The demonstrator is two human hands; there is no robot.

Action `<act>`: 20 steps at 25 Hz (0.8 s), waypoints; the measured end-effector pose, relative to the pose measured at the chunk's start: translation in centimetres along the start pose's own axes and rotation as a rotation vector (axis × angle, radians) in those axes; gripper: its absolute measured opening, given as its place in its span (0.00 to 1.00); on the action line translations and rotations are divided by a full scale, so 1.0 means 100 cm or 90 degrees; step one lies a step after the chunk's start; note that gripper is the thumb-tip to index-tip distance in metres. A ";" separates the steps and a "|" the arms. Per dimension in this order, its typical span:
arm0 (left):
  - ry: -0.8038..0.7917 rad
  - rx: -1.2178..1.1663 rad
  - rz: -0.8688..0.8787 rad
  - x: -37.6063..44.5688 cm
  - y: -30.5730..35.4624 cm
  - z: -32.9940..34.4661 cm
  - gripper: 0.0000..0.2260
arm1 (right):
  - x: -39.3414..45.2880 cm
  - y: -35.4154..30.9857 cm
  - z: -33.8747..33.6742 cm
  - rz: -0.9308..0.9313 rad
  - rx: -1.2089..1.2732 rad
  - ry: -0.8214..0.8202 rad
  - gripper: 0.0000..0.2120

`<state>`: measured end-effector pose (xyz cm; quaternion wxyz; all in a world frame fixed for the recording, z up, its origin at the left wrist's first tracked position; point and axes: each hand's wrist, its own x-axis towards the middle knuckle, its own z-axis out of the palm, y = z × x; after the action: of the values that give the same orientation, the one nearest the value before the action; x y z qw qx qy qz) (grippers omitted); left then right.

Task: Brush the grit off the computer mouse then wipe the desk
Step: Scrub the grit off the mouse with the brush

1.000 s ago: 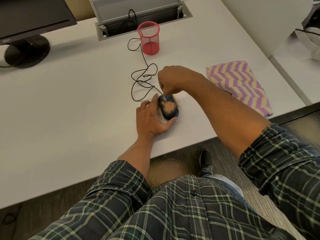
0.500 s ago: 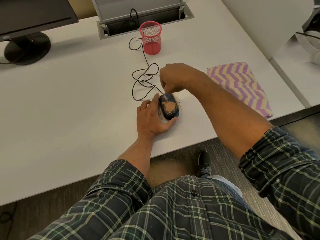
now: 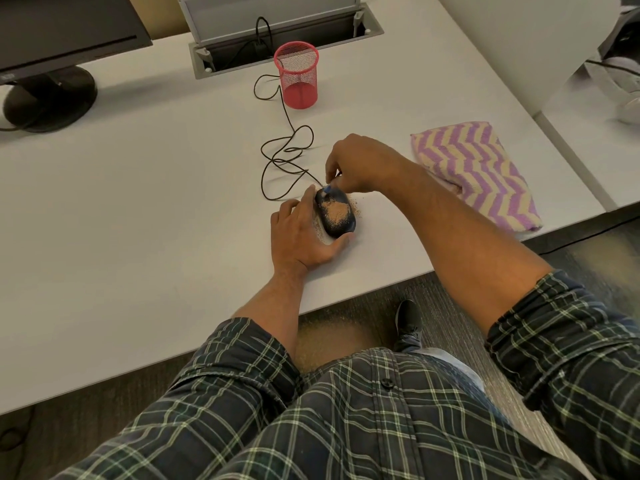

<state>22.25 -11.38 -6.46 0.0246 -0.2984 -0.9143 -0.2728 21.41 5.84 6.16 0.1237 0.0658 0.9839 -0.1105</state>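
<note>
The mouse (image 3: 335, 213) lies on the white worktop (image 3: 138, 209) near its front edge, with a patch of tan grit (image 3: 337, 213) on its back and more grains scattered on the worktop just beside it. The left hand (image 3: 300, 237) braces it from the left: the fingers (image 3: 306, 202) lie along the mouse's left side, fairly straight, and the thumb wraps round its near end, so the mouse sits between thumb and fingers. The right hand (image 3: 360, 164) hovers over the far end of the mouse, its fingers curled and pinched narrow on a small brush (image 3: 328, 188) (only a blue tip shows, touching the mouse's front). The black cable (image 3: 287, 157) runs from the mouse in loose loops past a red mesh cup (image 3: 297, 75) to an open cable hatch (image 3: 284, 39) at the back. A folded purple and yellow zigzag cloth (image 3: 474, 174) lies to the right of the right forearm, well apart from the mouse. A monitor (image 3: 52, 46) stands at the far left.
</note>
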 end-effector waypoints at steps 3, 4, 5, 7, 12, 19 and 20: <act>0.003 0.005 0.004 0.000 -0.001 0.001 0.46 | 0.000 0.000 0.004 0.007 0.014 0.019 0.08; 0.002 0.008 0.003 0.000 -0.001 0.001 0.46 | 0.000 -0.001 0.005 0.011 0.016 0.024 0.09; 0.001 0.008 0.003 0.000 -0.001 0.001 0.47 | 0.000 -0.001 0.007 0.017 0.017 0.027 0.10; 0.001 0.005 0.002 0.000 -0.001 0.001 0.47 | -0.001 -0.002 0.008 0.023 0.021 0.019 0.11; 0.005 0.004 0.002 0.000 0.000 0.001 0.46 | -0.002 -0.004 0.001 -0.011 0.012 -0.035 0.09; 0.006 0.009 0.007 0.000 0.000 -0.001 0.46 | -0.004 -0.004 -0.004 -0.028 -0.011 -0.043 0.08; 0.008 0.009 0.009 0.000 0.000 -0.001 0.46 | -0.003 -0.003 -0.004 -0.029 -0.007 -0.043 0.08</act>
<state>22.29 -11.42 -6.38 0.0348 -0.3029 -0.9140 -0.2678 21.59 5.60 6.71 0.1550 0.0389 0.9810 -0.1097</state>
